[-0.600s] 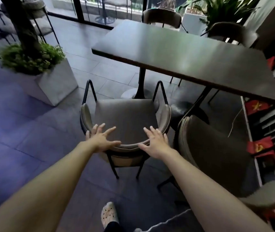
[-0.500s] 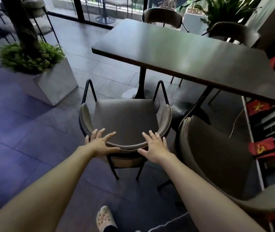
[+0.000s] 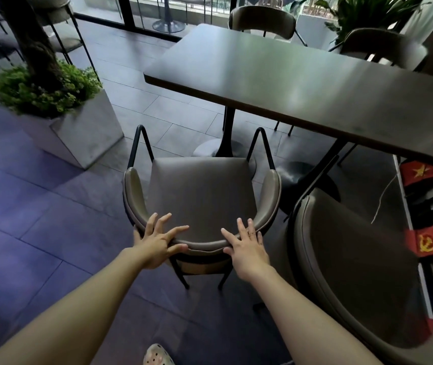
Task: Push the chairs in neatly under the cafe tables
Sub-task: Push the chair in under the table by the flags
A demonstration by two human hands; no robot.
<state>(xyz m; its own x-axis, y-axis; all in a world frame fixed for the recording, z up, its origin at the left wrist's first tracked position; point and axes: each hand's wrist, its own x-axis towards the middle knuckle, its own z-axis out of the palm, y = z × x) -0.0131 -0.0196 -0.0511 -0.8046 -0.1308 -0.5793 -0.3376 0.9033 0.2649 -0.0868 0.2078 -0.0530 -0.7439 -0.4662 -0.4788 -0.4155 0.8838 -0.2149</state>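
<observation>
A taupe padded chair (image 3: 199,196) with black metal legs stands in front of me, its seat facing the dark rectangular cafe table (image 3: 297,83). The seat's front edge lies just short of the table's near edge. My left hand (image 3: 157,241) rests on the left part of the curved backrest, fingers spread over the top and thumb below the rim. My right hand (image 3: 247,248) lies flat on the right part of the backrest, fingers spread. A second matching chair (image 3: 363,272) stands to the right, close beside the first one.
A grey concrete planter (image 3: 78,133) with a tree trunk and greenery stands on the floor to the left. Two more chairs (image 3: 262,19) sit at the table's far side. Shelves with red flags (image 3: 431,241) line the right edge. My shoe (image 3: 157,355) shows at the bottom.
Both hands have settled lower on the backrest and the chair has shifted slightly toward the table. My foot has stepped forward a little.
</observation>
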